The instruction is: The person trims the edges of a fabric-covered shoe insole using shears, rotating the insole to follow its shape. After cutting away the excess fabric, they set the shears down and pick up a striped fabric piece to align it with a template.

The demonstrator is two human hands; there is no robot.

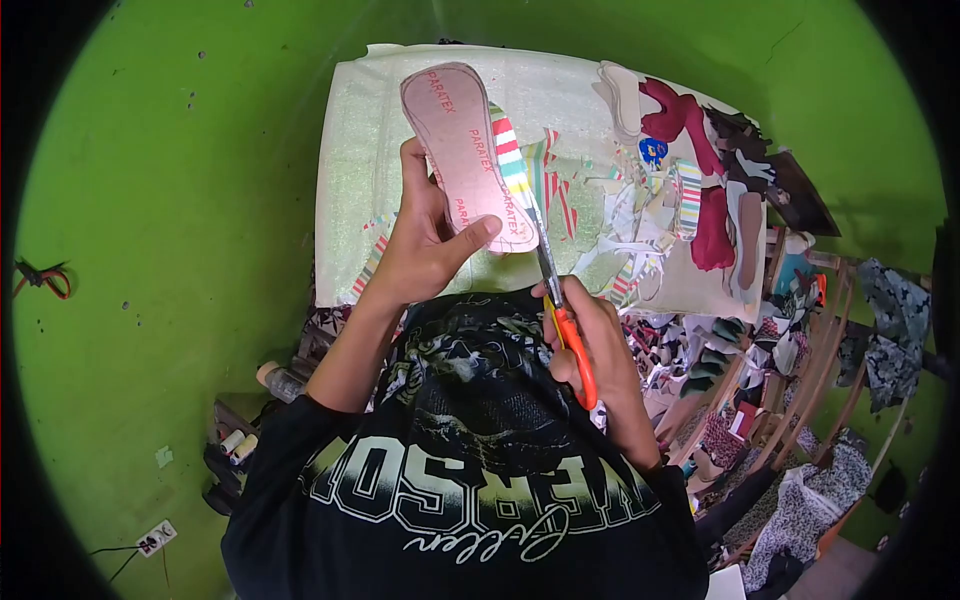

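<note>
My left hand (pixel 430 235) holds a pink insole-shaped piece (pixel 460 145) printed PARATEX, its thumb pressed on the lower end. Striped fabric (pixel 508 150) sticks out along the right edge of that piece. In my right hand (pixel 590 340) are scissors (pixel 566 330) with orange and yellow handles, fingers wrapped round them. The blades point up and meet the striped fabric beside the insole's lower right edge. How far the blades are apart cannot be made out.
A pale table (pixel 370 130) carries striped scraps (pixel 560 200), dark red pieces (pixel 712 230), a blue round item (pixel 653 150) and pale insole shapes (pixel 620 98). Wooden racks (pixel 800 390) with fabrics stand at the right. A socket (pixel 157 538) is on the green wall.
</note>
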